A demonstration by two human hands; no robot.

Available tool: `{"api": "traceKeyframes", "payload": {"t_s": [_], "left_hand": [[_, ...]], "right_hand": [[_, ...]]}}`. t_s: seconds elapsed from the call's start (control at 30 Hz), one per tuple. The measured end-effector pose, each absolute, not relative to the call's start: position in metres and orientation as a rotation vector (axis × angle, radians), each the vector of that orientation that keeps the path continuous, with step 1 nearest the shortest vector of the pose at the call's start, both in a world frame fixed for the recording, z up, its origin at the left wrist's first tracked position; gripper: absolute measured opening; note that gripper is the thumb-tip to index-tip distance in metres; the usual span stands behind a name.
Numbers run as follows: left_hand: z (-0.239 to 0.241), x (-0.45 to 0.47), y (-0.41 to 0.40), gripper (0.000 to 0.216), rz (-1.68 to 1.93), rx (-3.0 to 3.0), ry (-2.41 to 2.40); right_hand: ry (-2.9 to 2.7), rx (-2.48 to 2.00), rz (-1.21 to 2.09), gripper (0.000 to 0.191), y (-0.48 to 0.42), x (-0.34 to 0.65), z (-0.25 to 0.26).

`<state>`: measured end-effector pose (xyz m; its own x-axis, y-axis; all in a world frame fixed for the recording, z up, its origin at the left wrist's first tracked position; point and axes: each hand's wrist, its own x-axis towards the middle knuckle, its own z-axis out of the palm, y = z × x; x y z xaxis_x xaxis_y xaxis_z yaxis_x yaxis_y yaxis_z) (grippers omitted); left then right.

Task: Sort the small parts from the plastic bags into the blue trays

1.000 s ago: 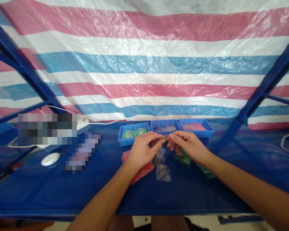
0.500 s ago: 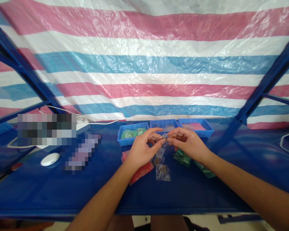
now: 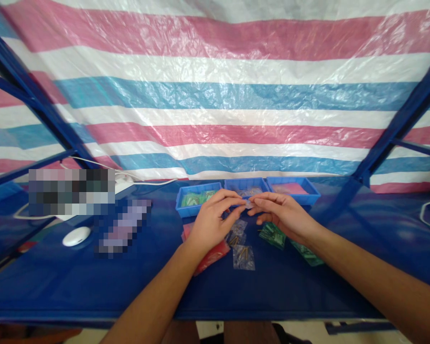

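Observation:
My left hand [image 3: 213, 219] and my right hand [image 3: 291, 216] meet over the table, fingertips pinched on a small clear plastic bag [image 3: 249, 204]. The fingers partly hide this bag, and its contents are too small to make out. Below it lie more clear bags; the nearest clear bag [image 3: 243, 258] holds brass-coloured, screw-like pieces. Red plastic bags [image 3: 212, 256] lie partly under my left wrist. Green bags [image 3: 273, 236] rest beneath my right hand, with another green bag [image 3: 307, 253] beside my right forearm.
Behind my hands stand a blue tray [image 3: 181, 210] of green bags, a middle blue tray [image 3: 232, 181] of clear bags and a right blue tray [image 3: 314, 197] with pink bags. A white oval object [image 3: 76, 236] and blurred-out items lie left on the blue table [image 3: 139, 291].
The held bag sits slightly higher between my fingertips. My right hand's lower fingers have spread apart, and its thumb and index finger have shifted along the bag.

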<state>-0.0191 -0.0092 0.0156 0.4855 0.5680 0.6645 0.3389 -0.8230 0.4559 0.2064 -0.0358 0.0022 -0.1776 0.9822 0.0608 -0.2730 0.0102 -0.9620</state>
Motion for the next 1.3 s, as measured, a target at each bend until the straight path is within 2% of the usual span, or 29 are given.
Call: {"api": "traceKeyframes", "payload": {"t_s": [0.13, 0.3, 0.43, 0.57, 0.67, 0.8, 0.93, 1.03, 1.3], "left_hand": [[0.020, -0.024, -0.009, 0.020, 1.320, 2.365, 0.991], [0.022, -0.032, -0.005, 0.038, 1.398, 2.136, 1.213], [0.021, -0.033, -0.003, 0.034, 1.387, 2.109, 1.200], [0.018, -0.028, -0.005, 0.033, 1.224, 2.126, 1.039], [0.016, -0.025, -0.006, 0.035, 1.165, 2.143, 0.954], [0.017, -0.026, -0.004, 0.040, 1.206, 2.199, 1.009], [0.019, -0.028, -0.004, 0.023, 1.090, 2.406, 1.003], [0.017, -0.028, -0.005, 0.017, 0.928, 2.578, 0.866], [0.003, -0.030, -0.004, 0.025, 0.787, 2.681, 0.790]], "right_hand": [[-1.147, -0.879, 1.454, 0.039, -0.038, 0.207, 0.006], [-1.236, -0.955, 1.278, 0.040, -0.034, 0.209, 0.006], [-1.422, -0.962, 1.109, 0.035, -0.036, 0.207, 0.006], [-1.604, -0.918, 1.057, 0.030, -0.043, 0.204, 0.009], [-1.628, -0.964, 1.044, 0.032, -0.043, 0.206, 0.009], [-1.543, -1.022, 0.872, 0.038, -0.034, 0.213, 0.004], [-1.517, -1.106, 0.766, 0.045, -0.024, 0.221, -0.005], [-1.521, -1.111, 0.720, 0.040, -0.021, 0.223, -0.009], [-1.601, -1.128, 0.513, 0.026, -0.033, 0.216, 0.002]]}}
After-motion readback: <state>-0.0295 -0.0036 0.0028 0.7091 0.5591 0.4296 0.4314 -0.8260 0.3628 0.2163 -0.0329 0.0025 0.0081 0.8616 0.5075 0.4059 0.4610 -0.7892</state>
